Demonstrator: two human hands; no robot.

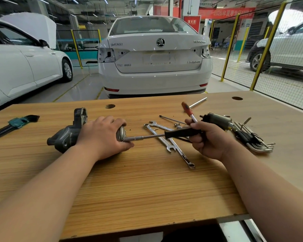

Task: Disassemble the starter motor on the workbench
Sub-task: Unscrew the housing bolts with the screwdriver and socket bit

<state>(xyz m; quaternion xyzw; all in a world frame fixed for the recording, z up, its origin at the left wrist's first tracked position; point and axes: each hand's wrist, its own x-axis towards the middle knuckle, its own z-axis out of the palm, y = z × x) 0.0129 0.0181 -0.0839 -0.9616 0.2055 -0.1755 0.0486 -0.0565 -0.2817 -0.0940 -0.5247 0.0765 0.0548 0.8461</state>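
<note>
Nearest, bare wood of the workbench (147,186), both forearms reaching across it. Further in, left hand (101,135) curled over the tail of the starter motor (66,137), pinning it on its side with the dark nose housing pointing left. Right hand (208,138) wrapped round the black handle of a socket driver (147,137), shaft roughly level, tip seated at the silvery end cap (121,133) just under the left fingers. Judged to be the step of undoing an end-cap fastener (through-bolt or screw, too small to tell). Next move likely calls for keeping the shaft square to the head, turning from the wrist, and bracing the body against spinning. In the way: combination wrenches (171,147) crossed directly beneath the driver, liable to be knocked by the turning hand. Just beyond, a loose long bolt (171,119) and a red-handled screwdriver (187,108) behind the right thumb, touching or not unclear. Right of those, a metal cylinder (217,120), probably the solenoid, already apart from the motor, beside fanned hex keys (252,139); a green-clipped key set (16,123) at far left. Beyond the bench, a white car (154,55).
</note>
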